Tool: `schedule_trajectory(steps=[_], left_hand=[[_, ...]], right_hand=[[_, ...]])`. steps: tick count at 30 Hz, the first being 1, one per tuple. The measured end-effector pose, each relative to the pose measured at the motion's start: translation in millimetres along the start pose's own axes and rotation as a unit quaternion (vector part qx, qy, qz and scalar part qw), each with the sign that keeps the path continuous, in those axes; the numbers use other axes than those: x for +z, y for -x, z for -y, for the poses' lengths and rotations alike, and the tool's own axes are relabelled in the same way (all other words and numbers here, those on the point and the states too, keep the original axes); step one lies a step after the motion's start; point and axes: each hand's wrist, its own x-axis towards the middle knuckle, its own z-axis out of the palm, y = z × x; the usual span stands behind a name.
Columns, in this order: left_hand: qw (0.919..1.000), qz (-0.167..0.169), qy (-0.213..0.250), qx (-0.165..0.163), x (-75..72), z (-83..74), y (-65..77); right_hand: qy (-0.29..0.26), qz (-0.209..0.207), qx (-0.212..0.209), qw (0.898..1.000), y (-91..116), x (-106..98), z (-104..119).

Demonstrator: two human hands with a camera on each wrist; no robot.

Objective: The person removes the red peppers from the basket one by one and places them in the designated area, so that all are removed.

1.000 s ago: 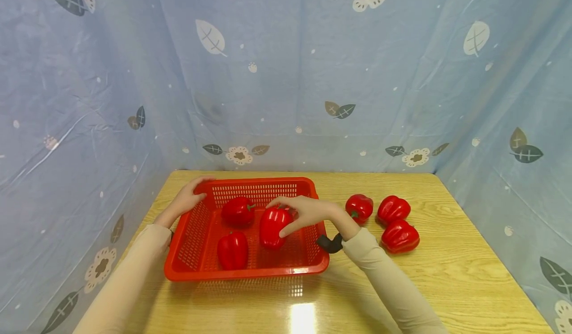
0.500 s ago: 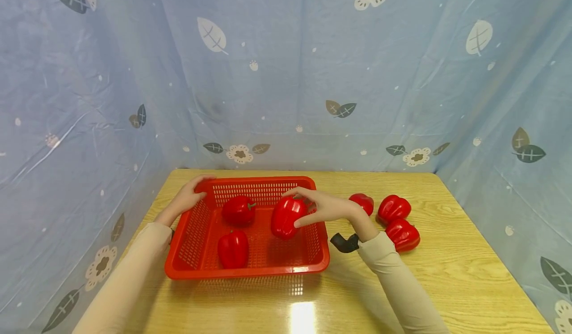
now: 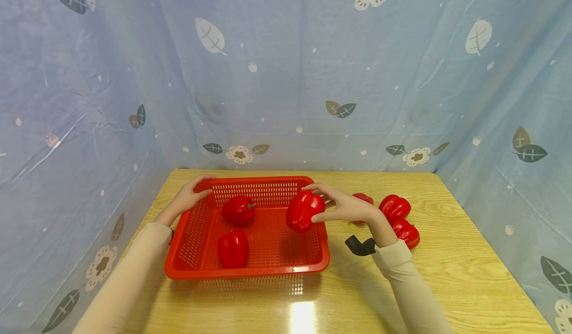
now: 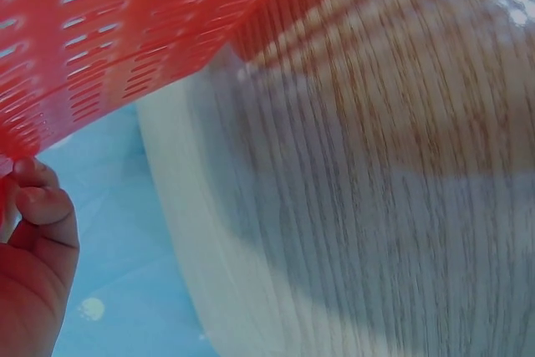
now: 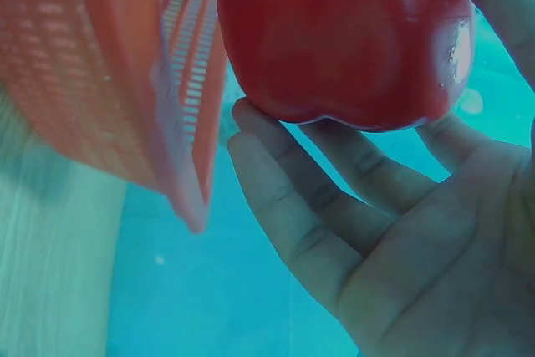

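It's bright in here, the light seemingly falling from above: white glare burns on the worktop [image 3: 451, 274], and small highlights dot the red pepper [image 3: 305, 212]. Soft shadow lies beside the right sleeve [image 3: 413, 287]. Both wrist views look dimmer and bluish; in the right one, the basket [image 5: 138, 64] blurs.

1. A glossy, yellowish wood-grained bench [image 3: 460, 259] with a bright white patch of reflected light [image 3: 302, 316] near its front.
2. A creased light-blue fabric curtain [image 3: 277, 86] hangs behind the bench and along both its sides.
3. Printed on the curtain: scalloped white flowers [image 3: 416, 157] with brownish centres, plain white leaves [image 3: 210, 36], and paired grey and brown leaves [image 3: 341, 109].
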Motion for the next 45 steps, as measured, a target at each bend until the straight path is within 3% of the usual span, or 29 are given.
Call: schedule_trajectory(steps=[12, 19, 27, 37, 45], left_hand=[[0.9999, 0.002, 0.008, -0.013, -0.4, -1.3, 1.3], [0.9998, 0.007, 0.017, -0.01, -5.7, -36.0, 11.5], [1.0, 0.003, 0.004, -0.007, 0.9, -0.5, 0.8], [1.0, 0.003, 0.005, -0.001, 1.5, 2.9, -0.2], [0.9999, 0.01, -0.002, -0.005, 0.3, 3.9, 0.7]], right_hand=[[0.017, -0.039, 0.005, 0.999, 24.6, -11.9, -12.9], [-0.017, -0.053, 0.052, 0.997, 41.9, -18.7, -18.1], [-0.024, -0.079, 0.058, 0.995, 60.4, -23.9, -32.5], [0.014, -0.116, 0.075, 0.99, 83.4, -25.3, -51.6], [0.04, -0.112, 0.078, 0.99, 97.0, -22.3, -63.1]])
